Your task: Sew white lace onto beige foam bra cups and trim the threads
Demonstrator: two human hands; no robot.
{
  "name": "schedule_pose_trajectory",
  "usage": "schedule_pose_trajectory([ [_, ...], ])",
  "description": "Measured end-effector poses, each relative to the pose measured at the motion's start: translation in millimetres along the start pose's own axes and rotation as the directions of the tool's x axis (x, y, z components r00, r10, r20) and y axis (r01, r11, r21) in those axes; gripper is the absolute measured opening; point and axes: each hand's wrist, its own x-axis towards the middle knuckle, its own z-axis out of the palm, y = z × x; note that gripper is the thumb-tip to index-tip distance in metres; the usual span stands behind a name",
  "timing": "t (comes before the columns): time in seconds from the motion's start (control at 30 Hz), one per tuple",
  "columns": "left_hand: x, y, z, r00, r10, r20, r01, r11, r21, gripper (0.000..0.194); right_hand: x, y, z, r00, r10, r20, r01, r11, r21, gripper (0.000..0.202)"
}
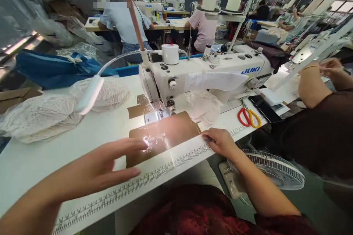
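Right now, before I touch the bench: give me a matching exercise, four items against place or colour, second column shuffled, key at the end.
Items
1. Scissors
2. Gooseneck lamp
3. Fan
4. Ruler scale

Place or colour
A. White head, on the picture's left side of the sewing machine
B. Along the near edge of the tabletop
C. One red handle loop, one yellow
D. Lower than the tabletop, by the right forearm

Pairs: 1-C, 2-A, 3-D, 4-B
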Motion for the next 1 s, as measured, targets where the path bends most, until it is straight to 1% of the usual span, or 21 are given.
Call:
schedule_pose_trajectory([
  [0.07,35,39,20.5,0.981,0.145,0.125,-0.148,0.989,0.012,0.048,-10,14,-9,0.996,0.055,-0.075,-0.054,0.998,0.014,0.024],
  [0.13,77,64,39.9,0.959,0.268,0.092,-0.277,0.956,0.099,0.052,-13,23,-17,0.982,0.103,-0.157,-0.098,0.995,0.035,0.022],
  [0.17,99,72,48.8,0.943,0.329,0.036,-0.331,0.931,0.156,0.055,-13,27,-20,0.973,0.123,-0.195,-0.116,0.992,0.051,0.021],
  [0.2,122,77,56.9,0.926,0.376,-0.023,-0.363,0.907,0.214,0.058,-11,31,-23,0.963,0.141,-0.229,-0.128,0.989,0.068,0.021],
  [0.27,167,82,69.5,0.904,0.404,-0.139,-0.339,0.877,0.340,0.056,-7,37,-27,0.948,0.162,-0.272,-0.139,0.985,0.104,0.021],
  [0.3,188,82,73.7,0.896,0.412,-0.165,-0.327,0.864,0.382,0.059,-5,40,-28,0.946,0.163,-0.281,-0.133,0.984,0.122,0.021],
  [0.33,206,81,76.2,0.898,0.402,-0.177,-0.306,0.861,0.406,0.062,-3,43,-29,0.947,0.151,-0.283,-0.115,0.984,0.139,0.020],
  [0.4,234,77,76.8,0.925,0.363,-0.113,-0.293,0.871,0.395,0.066,0,48,-29,0.956,0.100,-0.276,-0.058,0.986,0.157,0.018],
  [0.43,242,76,75.1,0.936,0.340,-0.090,-0.286,0.885,0.367,0.065,1,51,-28,0.960,0.074,-0.270,-0.032,0.987,0.156,0.018],
  [0.47,248,74,72.5,0.943,0.324,-0.080,-0.282,0.902,0.326,0.062,2,53,-28,0.965,0.053,-0.258,-0.014,0.988,0.151,0.020],
  [0.53,253,74,65.7,0.945,0.312,-0.103,-0.285,0.934,0.216,0.053,2,56,-26,0.977,0.039,-0.209,-0.013,0.992,0.126,0.025],
  [0.6,251,75,59.1,0.946,0.303,-0.116,-0.295,0.952,0.078,0.044,3,57,-24,0.990,0.043,-0.134,-0.032,0.996,0.083,0.031],
  [0.67,249,77,55.3,0.959,0.260,-0.114,-0.265,0.963,-0.036,0.037,3,56,-23,0.998,0.041,-0.056,-0.040,0.999,0.014,0.036],
  [0.73,247,77,56.2,0.971,0.193,-0.143,-0.206,0.975,-0.083,0.033,4,54,-22,0.999,0.043,0.001,-0.042,0.997,-0.066,0.040],
  [0.8,246,77,61.4,0.959,0.159,-0.235,-0.180,0.981,-0.073,0.030,4,51,-22,0.998,0.053,0.039,-0.047,0.989,-0.139,0.042],
  [0.83,245,78,64.9,0.939,0.161,-0.304,-0.185,0.981,-0.051,0.028,5,50,-23,0.997,0.063,0.054,-0.053,0.984,-0.172,0.042],
  [0.87,243,79,68.5,0.906,0.176,-0.384,-0.198,0.980,-0.019,0.026,5,48,-23,0.995,0.074,0.065,-0.059,0.977,-0.203,0.042],
  [0.93,233,85,73.9,0.812,0.259,-0.523,-0.252,0.964,0.086,0.024,7,44,-24,0.992,0.094,0.084,-0.070,0.965,-0.254,0.042],
  [0.97,224,89,75.2,0.761,0.322,-0.564,-0.291,0.945,0.146,0.023,7,42,-24,0.990,0.106,0.095,-0.077,0.960,-0.271,0.041],
  [1.0,213,95,75.2,0.715,0.398,-0.575,-0.346,0.916,0.204,0.022,8,41,-24,0.987,0.120,0.107,-0.085,0.956,-0.281,0.038],
])
